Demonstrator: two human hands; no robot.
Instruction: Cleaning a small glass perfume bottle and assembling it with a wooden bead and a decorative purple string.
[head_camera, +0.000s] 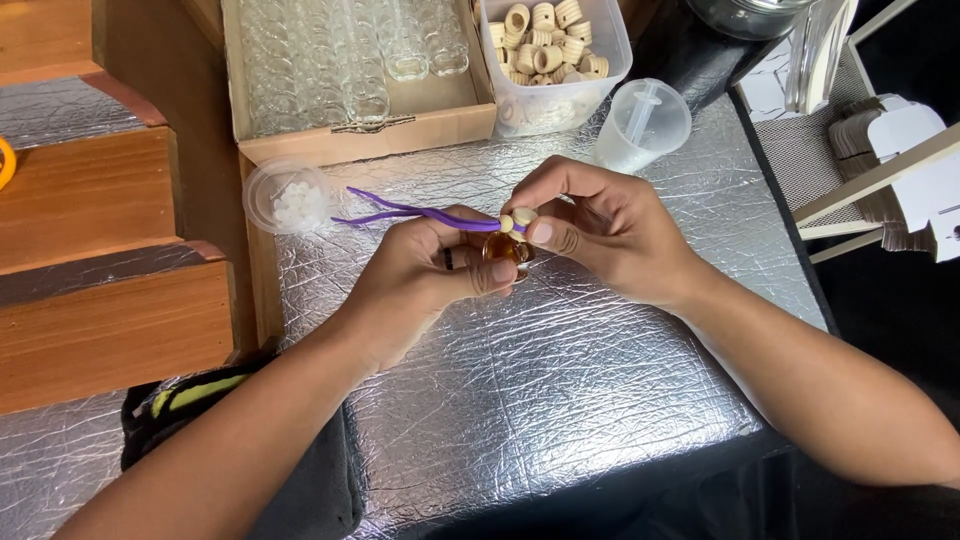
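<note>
Two small round wooden beads (518, 219) already sit on the thin purple cord (420, 213), right where the person's hands meet over the crinkled silver foil table cover (560, 370). The left hand (425, 275) is closed around a small amber glass bottle (503, 249), of which only a sliver shows between the fingers, while the right hand (600, 230) pinches the beads and cord end just above the bottle's top. The cord's loose tail trails leftward toward a shallow clear plastic cup of tiny white beads (290, 197). Judging by this, the threading looks done and the fixing of the cord to the bottle looks under way, though whether a cap is on cannot be told. Plenty seems left: a cardboard tray of empty clear glass bottles (340, 60) and a clear plastic tub of ribbed wooden caps (550, 45) wait behind.
</note>
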